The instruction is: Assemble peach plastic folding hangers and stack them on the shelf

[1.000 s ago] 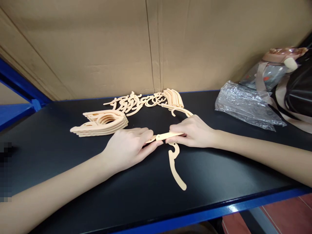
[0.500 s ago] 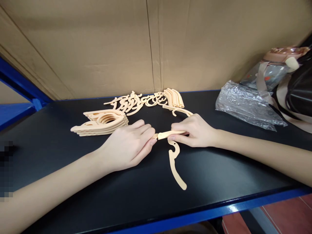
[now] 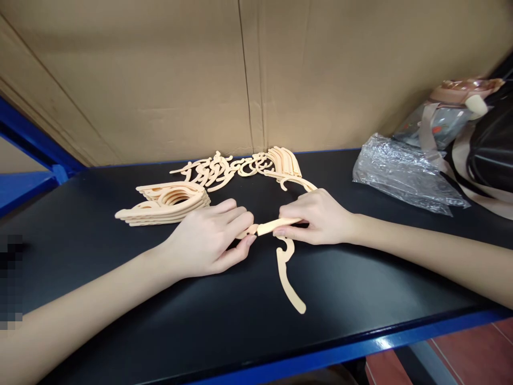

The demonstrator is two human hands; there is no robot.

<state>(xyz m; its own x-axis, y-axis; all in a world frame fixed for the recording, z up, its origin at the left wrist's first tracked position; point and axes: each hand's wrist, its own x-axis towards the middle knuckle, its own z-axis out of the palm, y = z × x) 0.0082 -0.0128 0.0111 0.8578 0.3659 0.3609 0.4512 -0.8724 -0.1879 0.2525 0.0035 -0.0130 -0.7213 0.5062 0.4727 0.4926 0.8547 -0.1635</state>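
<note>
Pale cream, smooth and slim: a cream strip at centre above the tabletop, seen nearly edge-on. Pinched closed by right hand, thumb underneath, fingers curled over the right end. Just left of it, a small cream piece with a rounded end, in a light thumb-and-finger pinch of left hand, other fingers loosely bent. Cannot tell about contact between these two ends.

On the near side, flat on matte black, a loose cream piece with a hooked far end and a long curved tail, far end partly hidden by right hand. Beyond right hand, partly covered, another hook-ended piece. At left, a neat stack of frames with curved cut-outs. At far centre, a tangled pile of hooks beside evenly nested curved strips. At right, a crinkled clear plastic bag near a see-through bottle. Behind everything, creased brown cardboard.

Compared with half a second ago, more of the small piece on show past the left fingers, left thumb slightly lower. Loose piece unchanged in place.
</note>
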